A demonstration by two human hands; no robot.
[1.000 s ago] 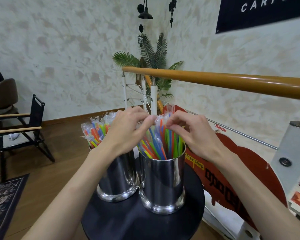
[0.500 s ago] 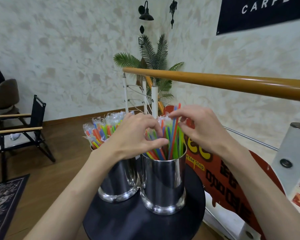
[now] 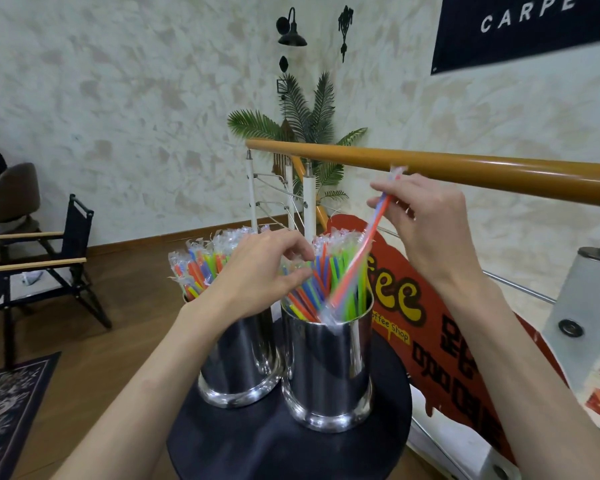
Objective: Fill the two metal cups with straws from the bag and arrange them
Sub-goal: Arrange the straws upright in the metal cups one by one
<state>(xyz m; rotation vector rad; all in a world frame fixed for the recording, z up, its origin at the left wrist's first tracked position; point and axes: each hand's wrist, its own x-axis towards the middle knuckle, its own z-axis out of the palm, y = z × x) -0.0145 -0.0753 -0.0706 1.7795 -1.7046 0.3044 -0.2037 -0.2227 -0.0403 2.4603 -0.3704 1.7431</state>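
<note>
Our right hand point(image 3: 426, 230) pinching a blurred red-and-blue wrapped straw point(image 3: 364, 251), our left hand point(image 3: 257, 275) curled among straws, hiding the left shiny metal cup's point(image 3: 239, 362) rim, grip unclear

lifted straws point(image 3: 357, 258) motion-blurred, banner point(image 3: 520, 26) cropped

Above right cup point(image 3: 327, 368): open up to the handrail point(image 3: 465, 168) | between cups: no gap (left cup point(image 3: 238, 362) touched it) | cup mouths: packed with straws point(image 3: 326, 282) | table point(image 3: 257, 445) front: bare

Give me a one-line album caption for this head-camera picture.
Right hand lifts wrapped straws from the right metal cup; left hand steadies the rest.
</note>
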